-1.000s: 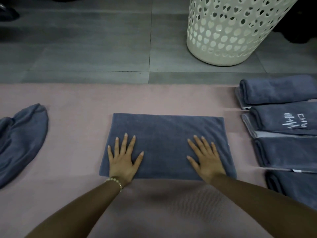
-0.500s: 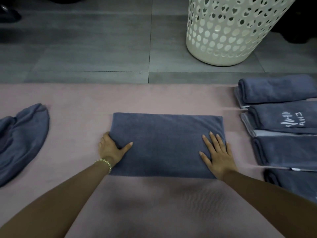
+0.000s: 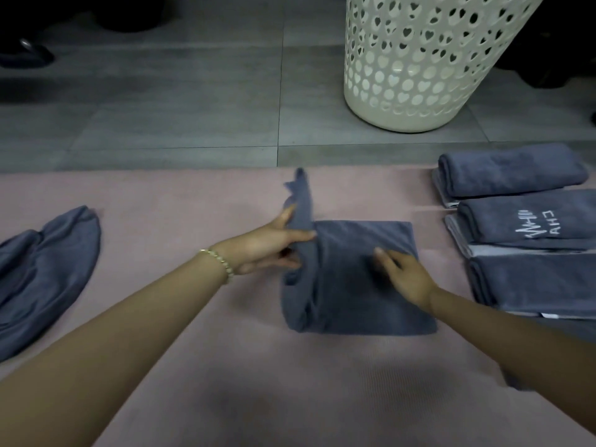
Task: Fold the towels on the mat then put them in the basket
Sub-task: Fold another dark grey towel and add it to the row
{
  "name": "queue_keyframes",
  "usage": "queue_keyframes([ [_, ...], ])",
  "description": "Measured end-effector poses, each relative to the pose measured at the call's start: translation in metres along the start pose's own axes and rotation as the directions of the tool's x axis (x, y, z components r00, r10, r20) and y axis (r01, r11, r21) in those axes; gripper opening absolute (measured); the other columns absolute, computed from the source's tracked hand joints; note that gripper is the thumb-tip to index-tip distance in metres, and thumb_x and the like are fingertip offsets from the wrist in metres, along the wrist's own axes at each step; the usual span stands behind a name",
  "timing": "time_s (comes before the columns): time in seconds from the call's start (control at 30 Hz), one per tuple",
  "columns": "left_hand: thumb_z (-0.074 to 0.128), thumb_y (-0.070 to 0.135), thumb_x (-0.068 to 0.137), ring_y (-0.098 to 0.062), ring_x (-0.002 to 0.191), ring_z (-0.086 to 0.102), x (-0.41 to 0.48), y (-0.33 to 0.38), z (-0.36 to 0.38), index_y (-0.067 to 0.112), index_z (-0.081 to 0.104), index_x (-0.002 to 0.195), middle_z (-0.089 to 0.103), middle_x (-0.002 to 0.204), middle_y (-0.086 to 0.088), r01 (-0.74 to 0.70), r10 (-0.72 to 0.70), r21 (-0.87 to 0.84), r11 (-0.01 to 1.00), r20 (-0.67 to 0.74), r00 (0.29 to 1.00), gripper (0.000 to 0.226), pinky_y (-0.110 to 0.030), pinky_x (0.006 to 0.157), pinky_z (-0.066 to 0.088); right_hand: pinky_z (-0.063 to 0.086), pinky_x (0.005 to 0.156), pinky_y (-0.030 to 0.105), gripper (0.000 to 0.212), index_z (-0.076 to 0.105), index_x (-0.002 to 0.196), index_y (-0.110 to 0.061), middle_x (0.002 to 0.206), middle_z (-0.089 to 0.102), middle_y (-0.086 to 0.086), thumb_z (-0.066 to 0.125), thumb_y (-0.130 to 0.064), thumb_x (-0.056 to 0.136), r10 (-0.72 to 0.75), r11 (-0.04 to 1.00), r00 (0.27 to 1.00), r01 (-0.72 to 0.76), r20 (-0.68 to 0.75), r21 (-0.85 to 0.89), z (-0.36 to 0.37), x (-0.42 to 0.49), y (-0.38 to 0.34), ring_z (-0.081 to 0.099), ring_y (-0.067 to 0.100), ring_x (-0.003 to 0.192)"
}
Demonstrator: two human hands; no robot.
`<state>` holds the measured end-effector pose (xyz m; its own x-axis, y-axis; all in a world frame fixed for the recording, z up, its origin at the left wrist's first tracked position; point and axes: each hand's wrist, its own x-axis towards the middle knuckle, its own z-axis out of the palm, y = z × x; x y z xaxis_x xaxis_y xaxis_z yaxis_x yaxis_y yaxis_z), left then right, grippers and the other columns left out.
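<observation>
Moved since half a second ago: left side of the centre towel [image 3: 364, 285], formerly flat, now stands raised and is travelling rightward; right hand [image 3: 406, 279] has shifted from the towel's right edge toward its middle. Item: centre towel, dark blue-grey, on the pink mat [image 3: 161, 195], directly before the person, right half lying flat, left half upright and rumpled at its near end. Left hand [image 3: 271, 246]: grip closed on the raised edge, thumb on one side and fingers on the other; beaded bracelet [image 3: 222, 262] at the wrist. Right hand: grip open, holding nothing, fingers laid on the flat half and pointing left, somewhat blurred. Folded towels [image 3: 516, 175]: a row at the mat's right edge, well apart from the basket [image 3: 419, 59], which stands on the grey floor [image 3: 161, 108] beyond the mat, its rim out of view. Loose towel [image 3: 48, 269]: crumpled, at the mat's left. Hazards, as judged: the sagging near end may land bunched or askew, giving an uneven fold; the right hand lies where the flap should come down and could be caught under it; lifting that hand too early could let the whole towel slide on the mat.
</observation>
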<state>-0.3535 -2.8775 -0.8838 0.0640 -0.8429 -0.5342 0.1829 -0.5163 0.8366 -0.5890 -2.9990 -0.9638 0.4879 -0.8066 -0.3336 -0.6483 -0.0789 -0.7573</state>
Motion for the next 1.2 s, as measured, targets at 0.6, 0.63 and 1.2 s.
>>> queue_keyframes([
  [0.6, -0.033, 0.077, 0.058, -0.018, 0.146, -0.011, 0.078, -0.077, 0.050, 0.029, -0.005, 0.150, -0.004, 0.160, 0.006, -0.100, 0.349, 0.989, 0.106, 0.057, 0.935, 0.107, -0.030, 0.111, -0.016, 0.040, 0.068, 0.029, 0.023, 0.049, 0.093, -0.010, 0.082, 0.059, 0.004, 0.049, -0.033, 0.096, 0.132, 0.982, 0.913, -0.067, -0.385, 0.177, 0.013, -0.012, 0.008, 0.054, 0.022, 0.076],
  [0.63, -0.035, 0.077, 0.057, -0.018, 0.146, -0.011, 0.086, -0.075, 0.054, 0.028, -0.006, 0.150, -0.005, 0.160, 0.004, -0.105, 0.341, 0.991, 0.086, 0.070, 0.937, 0.109, -0.031, 0.112, -0.017, 0.039, 0.067, 0.028, 0.024, 0.051, 0.091, -0.009, 0.081, 0.059, 0.005, 0.051, -0.033, 0.096, 0.163, 0.979, 0.909, -0.100, -0.384, 0.179, 0.005, -0.012, 0.018, 0.055, 0.022, 0.076],
  [1.2, 0.069, 0.070, 0.061, -0.016, 0.099, 0.063, 0.178, 0.018, 0.053, 0.025, 0.069, 0.108, 0.069, 0.108, 0.005, -0.004, -0.108, 0.936, 0.353, 0.045, 0.993, 0.065, -0.027, 0.090, 0.048, 0.052, 0.071, 0.036, 0.034, 0.056, 0.083, -0.011, 0.077, 0.066, 0.005, 0.062, -0.044, 0.086, 0.264, 0.943, 0.904, -0.169, -0.337, 0.287, -0.009, 0.004, 0.066, 0.062, 0.019, 0.073],
])
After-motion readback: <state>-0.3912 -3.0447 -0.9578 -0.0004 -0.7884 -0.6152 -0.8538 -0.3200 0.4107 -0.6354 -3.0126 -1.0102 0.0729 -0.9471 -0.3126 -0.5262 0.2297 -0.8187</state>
